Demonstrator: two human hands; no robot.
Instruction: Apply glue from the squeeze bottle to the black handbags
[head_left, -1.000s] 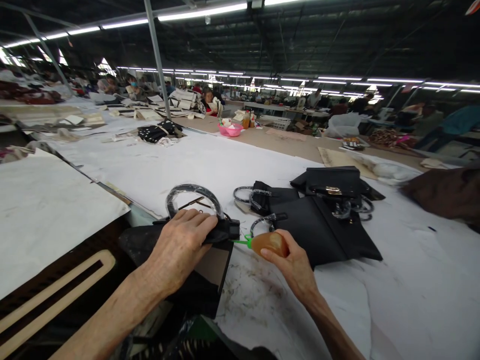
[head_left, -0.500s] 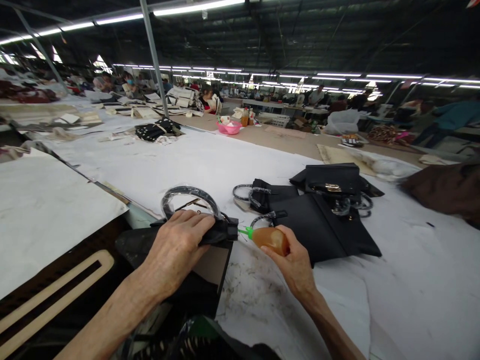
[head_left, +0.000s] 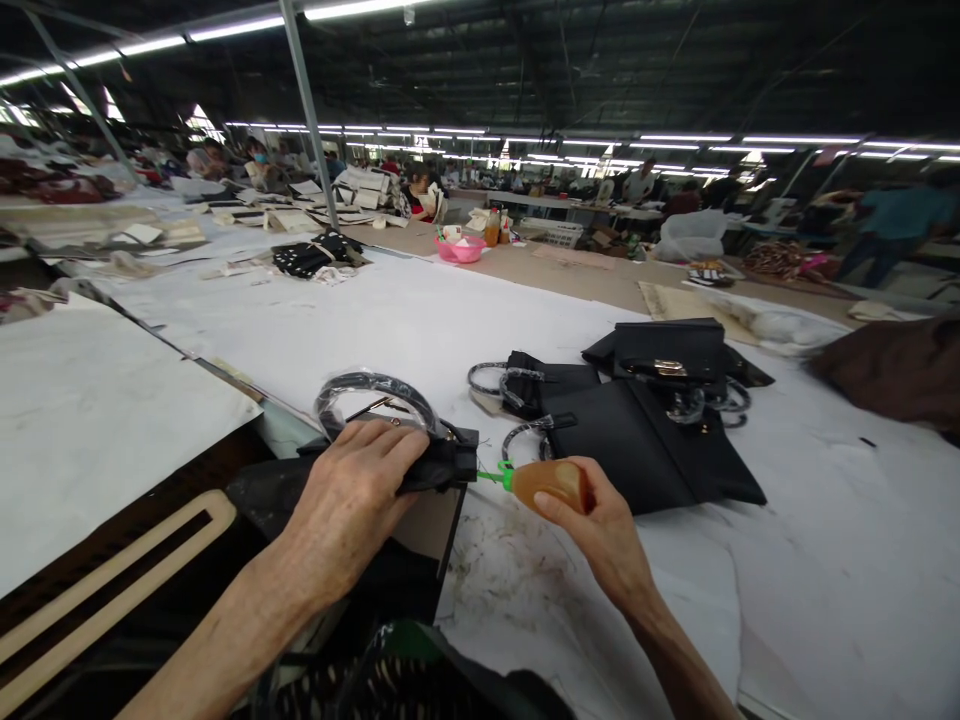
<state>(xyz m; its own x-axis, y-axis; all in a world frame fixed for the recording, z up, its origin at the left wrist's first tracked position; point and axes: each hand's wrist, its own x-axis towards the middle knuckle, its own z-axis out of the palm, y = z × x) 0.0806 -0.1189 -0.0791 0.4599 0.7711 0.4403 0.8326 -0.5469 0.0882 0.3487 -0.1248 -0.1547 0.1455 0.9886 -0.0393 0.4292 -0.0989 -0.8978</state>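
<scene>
My left hand [head_left: 360, 485] is closed over the top edge of a black handbag [head_left: 450, 455], which lies at the near edge of the table. The bag's round handle [head_left: 379, 385], wrapped in clear plastic, stands up behind my fingers. My right hand [head_left: 600, 520] grips a squeeze bottle [head_left: 551, 485] of amber liquid, probably glue, lying sideways in my fingers. Its thin green nozzle points left and reaches the end of the bag's top edge; whether it touches, I cannot tell.
More black handbags [head_left: 637, 440] with wrapped handles lie to the right on the white-covered table [head_left: 480, 310]. A pink basin [head_left: 459, 250] and bottles stand farther back. A pale slotted board [head_left: 172, 545] is at lower left, and brown material [head_left: 896, 365] at far right. People work in the background.
The bottle has tilted and shifted slightly right and down with my right hand, and more of its green cap shows. My left hand stays on the bag.
</scene>
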